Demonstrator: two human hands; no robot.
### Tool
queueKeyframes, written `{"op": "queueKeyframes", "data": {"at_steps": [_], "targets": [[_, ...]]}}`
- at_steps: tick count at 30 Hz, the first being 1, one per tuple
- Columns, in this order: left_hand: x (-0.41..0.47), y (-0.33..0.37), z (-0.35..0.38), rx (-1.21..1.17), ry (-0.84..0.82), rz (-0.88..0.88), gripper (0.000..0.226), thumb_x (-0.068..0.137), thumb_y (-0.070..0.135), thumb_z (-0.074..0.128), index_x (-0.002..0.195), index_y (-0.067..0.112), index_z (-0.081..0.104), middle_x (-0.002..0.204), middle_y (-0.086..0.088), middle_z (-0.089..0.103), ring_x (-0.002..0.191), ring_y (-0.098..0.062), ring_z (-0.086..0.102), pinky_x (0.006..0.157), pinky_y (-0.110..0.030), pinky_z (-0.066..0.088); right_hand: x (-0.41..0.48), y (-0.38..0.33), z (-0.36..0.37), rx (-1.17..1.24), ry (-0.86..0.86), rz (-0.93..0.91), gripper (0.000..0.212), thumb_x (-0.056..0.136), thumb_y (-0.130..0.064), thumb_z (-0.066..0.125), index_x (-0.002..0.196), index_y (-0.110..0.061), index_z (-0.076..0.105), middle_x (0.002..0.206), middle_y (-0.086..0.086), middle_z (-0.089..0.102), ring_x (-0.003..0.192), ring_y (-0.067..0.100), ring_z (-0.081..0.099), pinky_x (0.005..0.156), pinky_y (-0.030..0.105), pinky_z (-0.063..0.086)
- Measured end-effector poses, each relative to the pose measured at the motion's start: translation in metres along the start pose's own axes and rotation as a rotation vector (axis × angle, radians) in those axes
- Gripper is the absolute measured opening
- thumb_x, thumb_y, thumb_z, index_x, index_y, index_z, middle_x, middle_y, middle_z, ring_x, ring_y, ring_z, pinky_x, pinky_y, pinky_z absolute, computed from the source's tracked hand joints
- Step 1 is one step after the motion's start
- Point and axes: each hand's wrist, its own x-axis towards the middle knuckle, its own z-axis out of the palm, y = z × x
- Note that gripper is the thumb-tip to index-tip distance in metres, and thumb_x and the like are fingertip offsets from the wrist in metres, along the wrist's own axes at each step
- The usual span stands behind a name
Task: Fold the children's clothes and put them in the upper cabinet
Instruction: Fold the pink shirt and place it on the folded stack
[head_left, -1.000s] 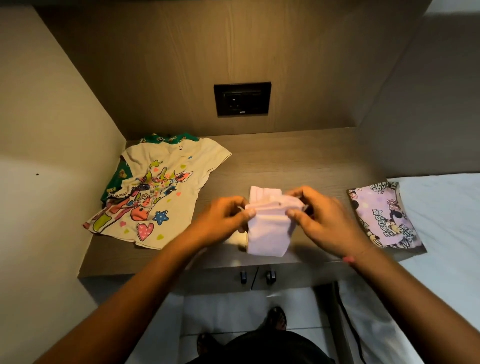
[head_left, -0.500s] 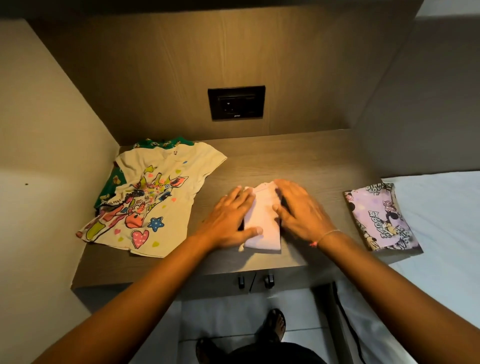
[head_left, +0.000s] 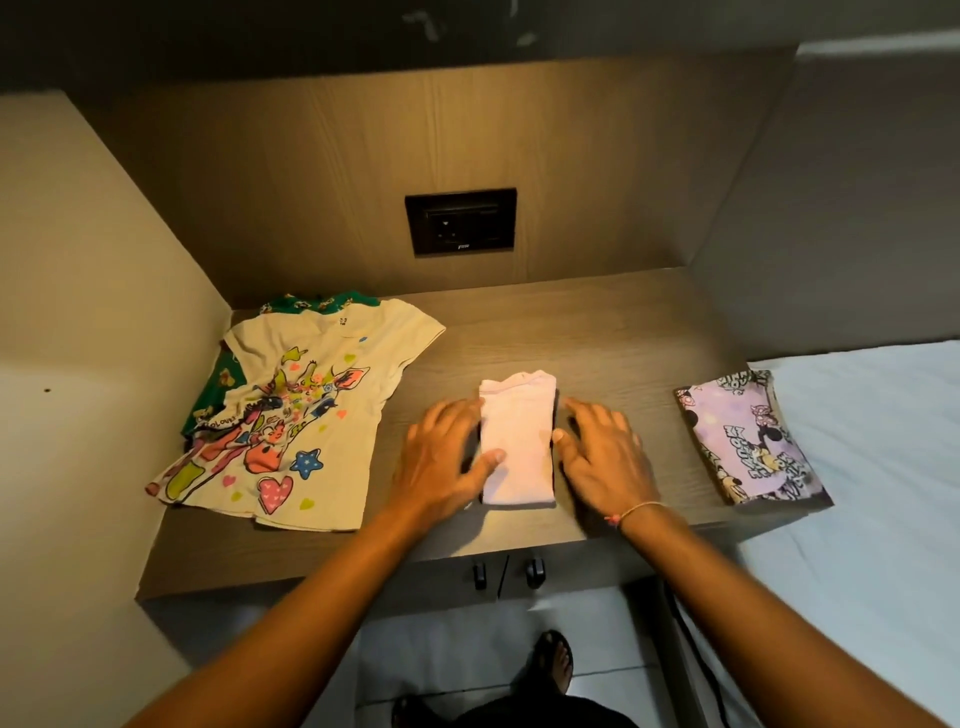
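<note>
A small pale pink garment (head_left: 517, 441), folded into a narrow rectangle, lies flat in the middle of the wooden counter (head_left: 613, 332). My left hand (head_left: 441, 457) rests flat against its left edge, thumb on the cloth. My right hand (head_left: 605, 452) lies flat beside its right edge, fingers spread. A cream T-shirt with a colourful giraffe print (head_left: 291, 415) is spread unfolded at the left, over a green garment (head_left: 221, 382). A folded lilac cartoon-print piece (head_left: 748, 436) sits at the counter's right end.
A black wall socket (head_left: 461, 221) is set in the wooden back panel. A dark overhang (head_left: 467, 31) runs above the niche. Walls close both sides. A white bed (head_left: 878, 467) adjoins the right. Two drawer knobs (head_left: 506, 571) show below the counter edge.
The pink garment went from held up between both hands to lying flat on the counter. My hands have slid outward off it and now flank its two long edges.
</note>
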Motion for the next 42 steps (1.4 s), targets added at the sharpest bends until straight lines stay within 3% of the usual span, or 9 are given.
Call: {"op": "queueKeyframes", "data": {"at_steps": [2, 11, 17, 25, 30, 33, 35, 38, 42], "targets": [[-0.003, 0.005, 0.001, 0.031, 0.075, -0.155, 0.056, 0.087, 0.063, 0.045, 0.126, 0.026, 0.055, 0.129, 0.000, 0.055, 0.119, -0.023, 0.045, 0.091, -0.037, 0.034, 0.000, -0.009, 0.001, -0.012, -0.009, 0.174, 0.040, 0.095, -0.046, 0.044, 0.127, -0.024, 0.057, 0.129, 0.007, 0.057, 0.119, 0.028, 0.045, 0.098, 0.044, 0.038], [0.028, 0.031, 0.005, -0.232, -0.044, -0.596, 0.027, 0.085, 0.041, 0.069, 0.105, 0.023, 0.069, 0.117, -0.002, 0.064, 0.110, -0.024, 0.051, 0.089, -0.039, 0.047, 0.018, -0.041, 0.017, 0.159, -0.124, 0.423, 0.029, 0.078, -0.041, 0.070, 0.099, -0.021, 0.070, 0.102, 0.004, 0.072, 0.093, 0.027, 0.065, 0.081, 0.042, 0.056], [0.023, 0.038, -0.005, -0.566, 0.001, -0.595, 0.022, 0.083, 0.022, 0.075, 0.102, 0.020, 0.063, 0.106, -0.003, 0.069, 0.095, -0.021, 0.065, 0.082, -0.039, 0.057, 0.012, -0.041, 0.017, 0.524, 0.008, 0.446, 0.022, 0.079, -0.023, 0.073, 0.089, -0.024, 0.054, 0.091, 0.000, 0.065, 0.084, 0.020, 0.061, 0.072, 0.034, 0.052], [0.035, 0.122, -0.001, -0.948, -0.059, -0.353, 0.064, 0.079, -0.001, 0.073, 0.118, 0.039, 0.041, 0.110, 0.010, 0.063, 0.094, -0.009, 0.067, 0.065, -0.026, 0.060, -0.016, 0.015, -0.053, 0.939, 0.160, 0.364, 0.034, 0.080, 0.012, 0.066, 0.104, -0.007, 0.052, 0.105, 0.013, 0.062, 0.098, 0.025, 0.061, 0.080, 0.030, 0.052], [0.067, 0.195, 0.038, -0.949, -0.110, -0.263, 0.090, 0.074, 0.005, 0.078, 0.136, 0.045, 0.025, 0.102, 0.014, 0.062, 0.091, -0.013, 0.065, 0.075, -0.036, 0.060, -0.027, 0.088, -0.115, 0.767, 0.198, 0.385, 0.043, 0.083, -0.002, 0.071, 0.116, -0.017, 0.047, 0.121, 0.002, 0.060, 0.107, 0.020, 0.059, 0.083, 0.033, 0.055], [0.087, 0.230, 0.063, -0.902, -0.121, -0.243, 0.099, 0.075, 0.007, 0.079, 0.143, 0.042, 0.016, 0.112, 0.000, 0.066, 0.086, -0.007, 0.062, 0.061, -0.013, 0.053, -0.021, 0.125, -0.133, 0.613, 0.193, 0.492, 0.049, 0.083, -0.013, 0.074, 0.118, -0.027, 0.043, 0.128, 0.001, 0.056, 0.105, 0.020, 0.056, 0.086, 0.040, 0.052], [0.095, 0.245, 0.077, -0.812, -0.149, -0.224, 0.098, 0.075, 0.007, 0.079, 0.146, 0.037, 0.017, 0.114, -0.004, 0.067, 0.083, -0.008, 0.061, 0.059, -0.014, 0.051, -0.016, 0.145, -0.135, 0.471, 0.161, 0.547, 0.052, 0.084, -0.017, 0.074, 0.122, -0.028, 0.042, 0.132, 0.004, 0.057, 0.106, 0.025, 0.057, 0.090, 0.045, 0.051], [0.098, 0.248, 0.091, -0.529, -0.204, -0.124, 0.089, 0.078, 0.020, 0.077, 0.147, 0.027, 0.023, 0.130, -0.006, 0.058, 0.112, -0.025, 0.059, 0.087, -0.037, 0.051, -0.017, 0.164, -0.123, 0.209, 0.050, 0.579, 0.061, 0.084, -0.027, 0.073, 0.135, -0.022, 0.040, 0.138, 0.009, 0.055, 0.117, 0.035, 0.057, 0.097, 0.050, 0.048], [0.097, 0.225, 0.100, -0.132, -0.161, 0.233, 0.100, 0.078, 0.070, 0.054, 0.154, 0.022, 0.010, 0.163, -0.002, 0.010, 0.148, -0.025, 0.009, 0.117, -0.049, 0.013, -0.023, 0.185, -0.125, -0.056, 0.136, 0.359, 0.073, 0.086, -0.048, 0.066, 0.146, -0.027, 0.030, 0.151, 0.005, 0.041, 0.134, 0.033, 0.041, 0.103, 0.054, 0.041]]}}
